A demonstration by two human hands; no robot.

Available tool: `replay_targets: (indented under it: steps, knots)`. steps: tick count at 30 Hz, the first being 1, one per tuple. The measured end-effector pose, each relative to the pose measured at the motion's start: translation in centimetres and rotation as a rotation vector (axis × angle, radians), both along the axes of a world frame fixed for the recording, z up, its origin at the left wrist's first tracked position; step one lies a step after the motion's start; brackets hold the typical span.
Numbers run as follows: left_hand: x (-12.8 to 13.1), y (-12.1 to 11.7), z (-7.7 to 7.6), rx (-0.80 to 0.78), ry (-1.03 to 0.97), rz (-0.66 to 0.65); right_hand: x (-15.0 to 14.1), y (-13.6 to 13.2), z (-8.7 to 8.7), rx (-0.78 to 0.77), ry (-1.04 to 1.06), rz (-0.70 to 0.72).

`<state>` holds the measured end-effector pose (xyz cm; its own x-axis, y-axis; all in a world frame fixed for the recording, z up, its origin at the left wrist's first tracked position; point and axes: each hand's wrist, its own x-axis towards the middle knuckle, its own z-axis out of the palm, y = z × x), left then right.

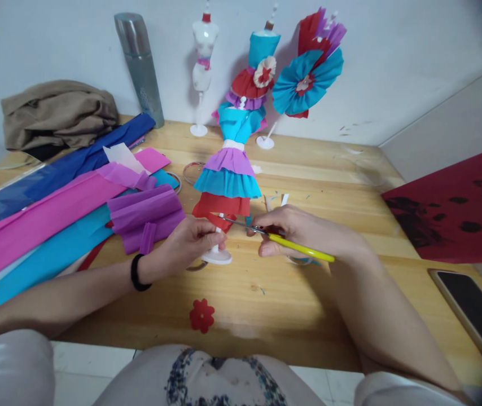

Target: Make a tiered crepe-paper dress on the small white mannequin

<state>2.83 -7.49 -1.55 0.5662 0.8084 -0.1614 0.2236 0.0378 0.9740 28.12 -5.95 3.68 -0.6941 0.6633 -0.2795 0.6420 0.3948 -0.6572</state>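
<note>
Centrally, a paper-dressed mannequin point(236, 175) stands upright on the wooden table point(241, 293), its red lower tier point(224, 204) between a person's bare hands. The left hand point(194, 239), thumb and forefinger pinched together on the tier's lower edge, partly covers the white stand. The right hand's point(296, 225) fingers are curled around yellow-handled scissors point(302, 247), whose blades reach across the red paper and the stand; how far they are parted cannot be told.

Behind, two decorated mannequins, one blue-topped point(264, 51) and one with a large blue rosette point(287, 90), crowd the dressed figure; a barer white form point(202, 53) stands beside a metal flask point(139, 67). Brown cloth point(58, 113) and overlapping sheets of pink point(50, 217), purple point(148, 214) and blue paper point(58, 254) fill the left side, close by the left forearm. A red paper flower point(202, 316) lies near the front edge, a phone point(472, 310) at right.

Dark letters resembling "ZOO" mark a red sheet point(456, 208); the rest is unclear. The flask's faint marking is illegible.
</note>
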Motion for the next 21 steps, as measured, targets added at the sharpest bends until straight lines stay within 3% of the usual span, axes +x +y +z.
replay_targets:
  steps: [13,21]
  knots:
    - [-0.06,0.08,0.67,-0.138,-0.065,0.001,-0.25,0.00,-0.81,0.007,0.057,0.001]
    - [-0.16,0.23,0.31,-0.184,-0.148,0.071,-0.19,-0.05,-0.83,-0.046,0.134,-0.003]
